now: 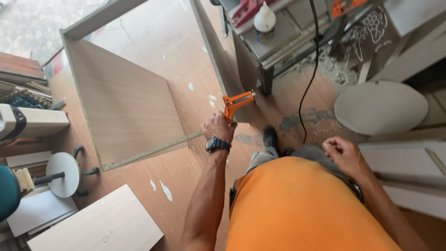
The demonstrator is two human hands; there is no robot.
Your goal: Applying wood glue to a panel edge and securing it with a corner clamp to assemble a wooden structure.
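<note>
a: hands first. what is the left one doing?

b: the left hand is closed around the grip of an orange clamp. the clamp sits at the near corner of an open cabinet carcass, where a side panel meets the long panel running away from the camera. a dark wristwatch is on that wrist.

a: and the right?

b: the right hand is curled into a loose fist, holding nothing that shows. it hangs beside the hip, above the orange shirt, well apart from the clamp.

a: state of the carcass?

b: light wood-grain board with raw chipboard edges showing. it stands on the brown floor, which carries white paint specks.

a: surroundings?

b: a white glue bottle stands on a grey metal surface at the top, with a black cable trailing down past it to the floor. a round pale disc lies to the right. at the left, a small round stool, and a loose light board near the bottom edge. one dark shoe shows just below the clamp.
</note>
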